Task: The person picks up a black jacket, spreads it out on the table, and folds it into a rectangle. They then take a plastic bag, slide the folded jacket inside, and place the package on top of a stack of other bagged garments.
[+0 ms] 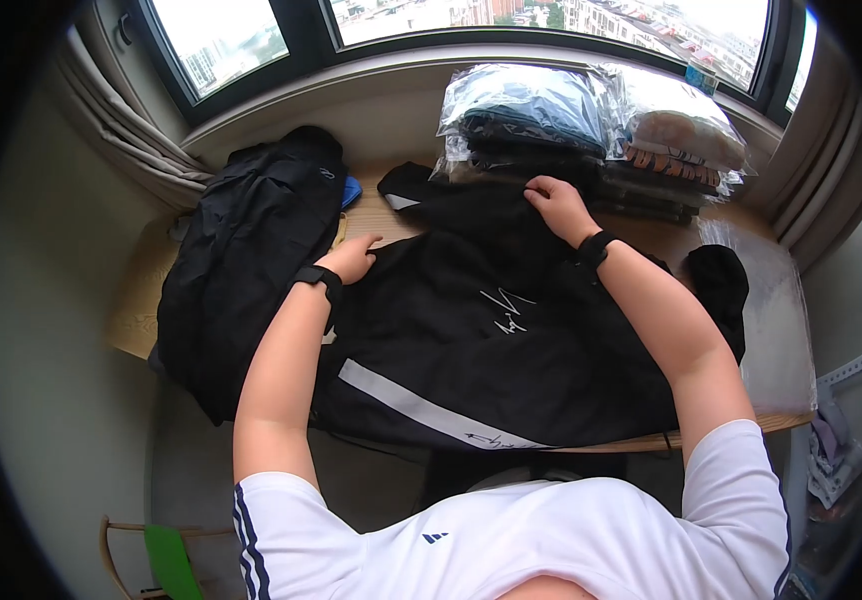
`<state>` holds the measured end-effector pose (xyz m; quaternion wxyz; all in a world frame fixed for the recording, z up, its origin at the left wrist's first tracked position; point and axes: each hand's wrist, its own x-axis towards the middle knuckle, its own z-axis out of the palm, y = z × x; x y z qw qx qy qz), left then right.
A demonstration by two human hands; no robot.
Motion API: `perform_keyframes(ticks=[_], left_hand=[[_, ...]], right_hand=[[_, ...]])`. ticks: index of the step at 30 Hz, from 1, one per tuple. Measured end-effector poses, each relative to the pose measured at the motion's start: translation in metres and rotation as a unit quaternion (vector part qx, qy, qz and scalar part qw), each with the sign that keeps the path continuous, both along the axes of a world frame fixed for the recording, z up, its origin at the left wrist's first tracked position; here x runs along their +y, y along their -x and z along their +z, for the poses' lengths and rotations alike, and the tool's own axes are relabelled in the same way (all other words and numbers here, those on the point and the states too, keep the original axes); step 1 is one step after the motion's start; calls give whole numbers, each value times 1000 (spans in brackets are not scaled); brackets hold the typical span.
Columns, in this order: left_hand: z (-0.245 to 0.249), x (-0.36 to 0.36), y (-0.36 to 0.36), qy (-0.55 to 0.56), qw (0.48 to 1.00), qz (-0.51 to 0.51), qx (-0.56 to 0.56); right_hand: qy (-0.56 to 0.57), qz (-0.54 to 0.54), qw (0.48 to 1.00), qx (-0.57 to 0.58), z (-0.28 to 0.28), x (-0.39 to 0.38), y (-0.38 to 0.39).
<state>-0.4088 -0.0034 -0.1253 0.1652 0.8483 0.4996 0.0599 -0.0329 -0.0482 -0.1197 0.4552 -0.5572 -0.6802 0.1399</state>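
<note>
A black garment [431, 310] with a white stripe and white script lies spread over the wooden table. My left hand [351, 259] is at its upper left edge, fingers apart, with nothing visible in it. Farther right, my right hand [559, 207] pinches the black fabric near the top, beside the stacked packages. One sleeve with a white patch reaches toward the window, and another dark bunch of cloth [719, 280] lies at the right.
Dark clothes [251, 240] are heaped on the left of the wooden table [136, 290]. Plastic-wrapped clothes [526, 110] and more bagged clothes [676, 130] stand by the window. Clear plastic bags [776, 330] lie right. A green chair [173, 562] is lower left.
</note>
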Motion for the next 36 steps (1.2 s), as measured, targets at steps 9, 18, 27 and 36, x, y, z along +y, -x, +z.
perform_keyframes(ticks=[9, 18, 27, 36], left_hand=[[12, -5, 12, -6, 1000, -2, -23], [47, -57, 10, -142, 981, -122, 53], [42, -111, 40, -77, 976, -176, 105], [74, -106, -8, -62, 984, -149, -80]], right_hand=[[-99, -76, 971, 202, 16, -49, -95], [196, 20, 974, 108, 47, -104, -81], [397, 204, 893, 50, 41, -134, -91], [285, 128, 933, -180, 33, -130, -48]])
